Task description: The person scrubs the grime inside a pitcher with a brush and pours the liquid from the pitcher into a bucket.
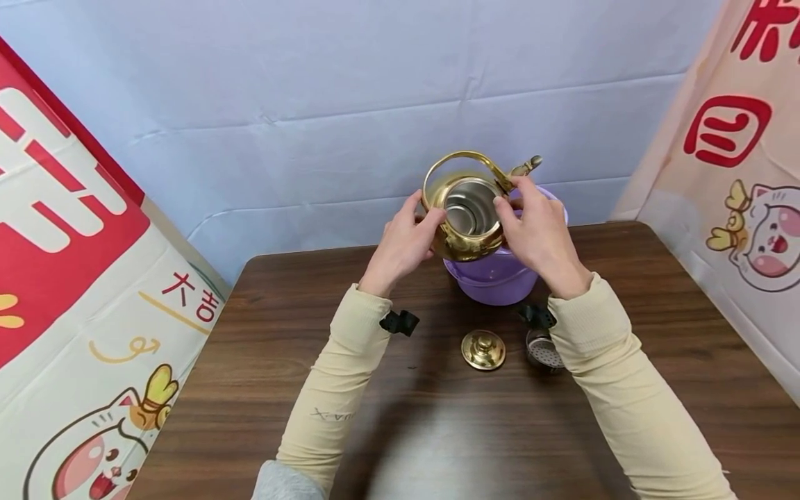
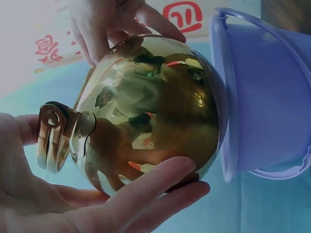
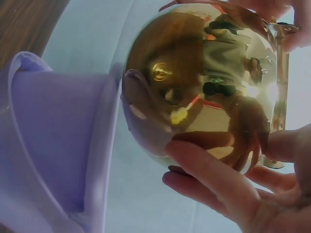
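A shiny gold teapot (image 1: 462, 248) is held in the air above a purple bucket (image 1: 494, 288), its lidless mouth tilted toward the head camera. My left hand (image 1: 400, 239) grips the pot's left side, thumb near the rim and fingers under the body. On the opposite side my right hand (image 1: 540, 226) holds the pot by the rim and handle base. The arched handle stands up; the spout points to the far right. Both wrist views show fingers bent around the round body (image 2: 155, 111) close to the bucket's rim (image 3: 99, 160). The bucket's inside is mostly hidden.
On the dark wooden table (image 1: 281, 347), a gold lid (image 1: 483, 350) with a knob lies in front of the bucket. A perforated metal strainer (image 1: 545, 353) sits beside it, partly covered by the right sleeve. A pale cloth backdrop (image 1: 312, 139) hangs behind, with printed banners on both sides.
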`<state>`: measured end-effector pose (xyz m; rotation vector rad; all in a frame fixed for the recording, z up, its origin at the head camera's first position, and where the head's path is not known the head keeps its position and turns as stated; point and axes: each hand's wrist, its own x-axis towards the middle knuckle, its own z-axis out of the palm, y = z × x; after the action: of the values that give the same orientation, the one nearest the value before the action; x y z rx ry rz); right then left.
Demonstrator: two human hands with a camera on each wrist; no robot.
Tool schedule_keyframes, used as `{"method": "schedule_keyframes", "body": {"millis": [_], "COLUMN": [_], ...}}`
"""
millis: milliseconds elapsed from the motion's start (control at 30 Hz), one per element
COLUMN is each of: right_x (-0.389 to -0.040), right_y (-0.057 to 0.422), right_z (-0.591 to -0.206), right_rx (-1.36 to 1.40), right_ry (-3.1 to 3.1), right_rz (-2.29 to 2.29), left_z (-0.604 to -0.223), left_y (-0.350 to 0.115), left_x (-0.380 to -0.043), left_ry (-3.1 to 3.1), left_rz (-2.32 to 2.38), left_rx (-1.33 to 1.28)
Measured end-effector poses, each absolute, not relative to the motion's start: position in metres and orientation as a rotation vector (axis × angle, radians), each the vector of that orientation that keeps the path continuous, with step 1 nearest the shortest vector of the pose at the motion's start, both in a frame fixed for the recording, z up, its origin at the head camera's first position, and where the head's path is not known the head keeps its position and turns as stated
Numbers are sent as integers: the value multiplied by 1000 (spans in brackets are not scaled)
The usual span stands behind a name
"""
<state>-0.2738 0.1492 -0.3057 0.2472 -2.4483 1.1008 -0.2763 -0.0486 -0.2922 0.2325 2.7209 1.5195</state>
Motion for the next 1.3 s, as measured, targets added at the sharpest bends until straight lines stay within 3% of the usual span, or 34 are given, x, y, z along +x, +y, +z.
{"method": "schedule_keyframes", "body": {"millis": [1300], "right_x": [-275], "right_y": [181], "right_z": [-316], "right_rx": [245], "right_ry": [-2468], "right_rz": [1137], "left_z": [-311], "left_y": [-20], "left_x": [-298], "left_ry": [2913], "left_rz": [1544], "left_rx": [639]}}
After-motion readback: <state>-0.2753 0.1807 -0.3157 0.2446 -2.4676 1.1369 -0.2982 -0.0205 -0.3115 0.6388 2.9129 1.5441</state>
